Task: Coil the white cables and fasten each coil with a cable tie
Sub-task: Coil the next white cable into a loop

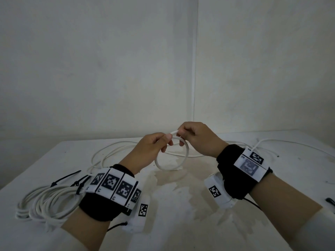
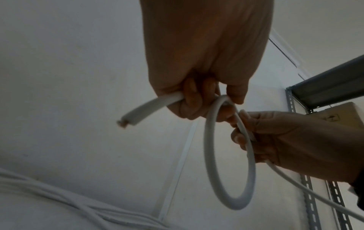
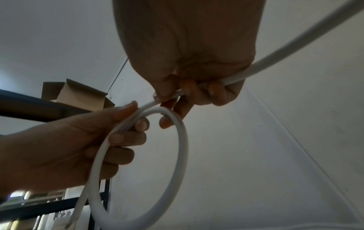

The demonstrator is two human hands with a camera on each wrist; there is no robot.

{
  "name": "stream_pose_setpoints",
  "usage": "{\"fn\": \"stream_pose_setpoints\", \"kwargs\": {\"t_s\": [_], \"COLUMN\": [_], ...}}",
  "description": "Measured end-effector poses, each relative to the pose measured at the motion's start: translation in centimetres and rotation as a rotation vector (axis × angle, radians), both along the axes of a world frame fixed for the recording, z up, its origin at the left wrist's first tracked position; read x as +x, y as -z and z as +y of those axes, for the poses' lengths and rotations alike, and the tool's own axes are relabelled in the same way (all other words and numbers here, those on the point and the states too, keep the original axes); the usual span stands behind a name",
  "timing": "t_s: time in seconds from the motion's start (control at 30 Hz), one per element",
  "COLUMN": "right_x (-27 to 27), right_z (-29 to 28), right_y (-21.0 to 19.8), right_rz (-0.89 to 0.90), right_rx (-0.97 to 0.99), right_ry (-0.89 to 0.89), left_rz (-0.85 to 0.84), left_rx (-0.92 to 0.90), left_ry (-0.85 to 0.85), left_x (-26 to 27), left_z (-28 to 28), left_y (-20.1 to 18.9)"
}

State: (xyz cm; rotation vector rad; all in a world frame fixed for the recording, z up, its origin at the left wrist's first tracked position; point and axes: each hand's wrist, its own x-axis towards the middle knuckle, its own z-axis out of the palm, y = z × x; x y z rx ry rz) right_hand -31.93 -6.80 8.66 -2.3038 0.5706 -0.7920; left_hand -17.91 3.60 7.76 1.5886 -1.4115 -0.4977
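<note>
Below the marker-covered black wrist bands point(image 1: 116, 189), above the white table point(image 1: 181, 205), the first white cable loop point(image 1: 172, 156) is pinched closed by the left hand point(image 1: 150, 151) while the right hand point(image 1: 197, 140), gripping the cable's running length, is best kept feeding equal turns.

No readable words or brands. White wristband panels point(image 1: 116, 185) carry black square-code markers; tiny characters on panel edges too small to make out. Cardboard box point(image 2: 334, 116) print blurred.
</note>
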Motion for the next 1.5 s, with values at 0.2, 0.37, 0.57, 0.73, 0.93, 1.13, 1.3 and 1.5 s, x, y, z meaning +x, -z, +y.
{"fn": "stream_pose_setpoints", "kwargs": {"t_s": [0.2,0.37,0.57,0.73,0.93,1.13,1.3,1.5], "right_x": [-0.4,-0.3,-0.3,-0.2,-0.4,0.0,0.1,-0.3], "right_z": [0.1,0.4,0.7,0.4,0.0,0.5,1.0,1.0], "right_y": [-0.6,-0.4,-0.3,-0.1,1.0,0.5,0.6,1.3], "right_rz": [-0.105,-0.089,-0.128,-0.119,-0.09,-0.154,-0.15,-0.174], "right_rx": [0.16,0.175,0.157,0.047,-0.001,0.008,-0.005,0.033], "right_ry": [-0.081,-0.116,-0.07,0.086,0.228,0.243,0.237,0.215], "left_rz": [0.09,0.106,0.122,0.224,0.472,0.548,0.628,0.424], "left_rx": [-0.043,-0.079,-0.079,0.002,0.149,0.036,-0.011,0.017], "left_ry": [-0.041,-0.071,-0.106,-0.136,-0.005,-0.02,-0.03,-0.103], "left_x": [-0.1,0.0,-0.4,0.1,1.3,0.4,-0.9,-0.9], "left_z": [0.1,0.1,0.3,0.9,2.4,2.0,1.4,1.0], "left_y": [-0.1,-0.1,-0.2,-0.8,-0.8,0.0,0.2,0.0]}}
